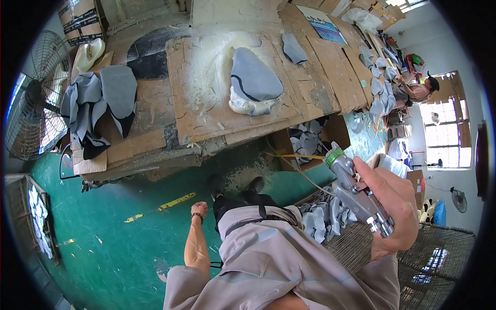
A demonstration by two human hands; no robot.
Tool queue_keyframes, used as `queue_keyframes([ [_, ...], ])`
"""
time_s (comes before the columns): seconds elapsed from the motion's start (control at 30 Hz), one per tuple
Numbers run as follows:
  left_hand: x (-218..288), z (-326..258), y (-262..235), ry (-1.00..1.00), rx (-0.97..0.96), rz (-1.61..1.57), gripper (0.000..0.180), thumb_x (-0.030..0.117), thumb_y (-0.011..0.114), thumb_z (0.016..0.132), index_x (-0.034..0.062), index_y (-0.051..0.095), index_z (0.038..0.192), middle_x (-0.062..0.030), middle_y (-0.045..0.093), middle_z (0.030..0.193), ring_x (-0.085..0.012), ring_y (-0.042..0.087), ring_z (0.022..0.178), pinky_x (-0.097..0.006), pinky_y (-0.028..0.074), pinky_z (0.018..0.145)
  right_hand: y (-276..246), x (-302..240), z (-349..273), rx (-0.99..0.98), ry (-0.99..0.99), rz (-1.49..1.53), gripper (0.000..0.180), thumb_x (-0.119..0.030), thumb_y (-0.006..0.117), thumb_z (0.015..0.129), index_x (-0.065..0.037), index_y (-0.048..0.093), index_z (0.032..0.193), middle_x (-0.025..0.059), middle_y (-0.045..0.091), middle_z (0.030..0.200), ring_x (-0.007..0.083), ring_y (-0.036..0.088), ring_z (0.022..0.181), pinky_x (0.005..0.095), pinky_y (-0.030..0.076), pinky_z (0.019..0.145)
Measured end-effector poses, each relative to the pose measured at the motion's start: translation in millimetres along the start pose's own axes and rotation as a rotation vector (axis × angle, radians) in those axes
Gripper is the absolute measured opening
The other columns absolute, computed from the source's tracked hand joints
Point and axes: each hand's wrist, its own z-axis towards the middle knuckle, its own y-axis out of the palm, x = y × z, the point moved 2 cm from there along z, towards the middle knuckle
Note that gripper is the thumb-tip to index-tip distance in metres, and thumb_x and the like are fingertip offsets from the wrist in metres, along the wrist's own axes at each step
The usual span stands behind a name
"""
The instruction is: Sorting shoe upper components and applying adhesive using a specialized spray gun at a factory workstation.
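Note:
My right hand point(395, 199) is raised at the right, its fingers wrapped round a metal spray gun point(356, 194) with a green ring at one end. A thin hose runs near the gun. My left hand point(199, 208) hangs low beside my leg, curled into a fist, with nothing showing in it. On the cardboard-covered table point(191, 113) ahead lies a rounded grey pad point(253, 75) with a black strip across it and pale, crusty material under its edge. A smaller grey piece point(294, 48) lies flat to its right. Neither hand touches the table.
Several grey and black pieces point(118, 90) are heaped at the table's left end, near a big fan point(37, 95). Under the table stands a carton point(338, 135) of similar pieces. More pieces point(323, 219) lie on woven matting beside me. Another person point(419, 92) is at the far right.

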Motion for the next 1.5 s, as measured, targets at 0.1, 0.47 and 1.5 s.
queue_keyframes([
  [0.1, -10, -3, -6, 0.0, 0.001, 0.088, 0.027, 0.024, 0.066, 0.094, 0.0079, 0.07, 0.116, -0.0059, 0.074, 0.096, -0.0201, 0.071, 0.082, -0.043, 0.058, 0.071, 6, -7, 3, 0.001, -0.018, -0.045, 0.062, 0.001, 0.072, 0.073, 0.005, 0.061, 0.134, 0.0168, 0.07, 0.09, 0.0301, 0.07, 0.076, 0.0377, 0.054, 0.066],
  [0.47, 12, 6, -14, 0.027, 0.014, 0.083, 0.022, 0.023, 0.066, 0.095, 0.0102, 0.071, 0.112, -0.0027, 0.074, 0.095, -0.0173, 0.071, 0.081, -0.041, 0.058, 0.071, 7, -21, -17, -0.078, -0.151, -0.147, 0.062, -0.006, 0.073, 0.075, 0.012, 0.057, 0.132, 0.0118, 0.063, 0.08, 0.0237, 0.063, 0.064, 0.037, 0.048, 0.052],
  [1.5, 32, -85, 134, -0.042, 0.136, -0.077, 0.033, 0.022, 0.069, 0.095, 0.0073, 0.064, 0.124, -0.0099, 0.073, 0.104, -0.0259, 0.072, 0.089, -0.048, 0.06, 0.074, -36, 288, -148, -0.077, -0.138, 0.46, 0.064, -0.009, 0.073, 0.074, 0.008, 0.058, 0.135, 0.014, 0.064, 0.082, 0.0265, 0.065, 0.067, 0.0368, 0.053, 0.066],
])
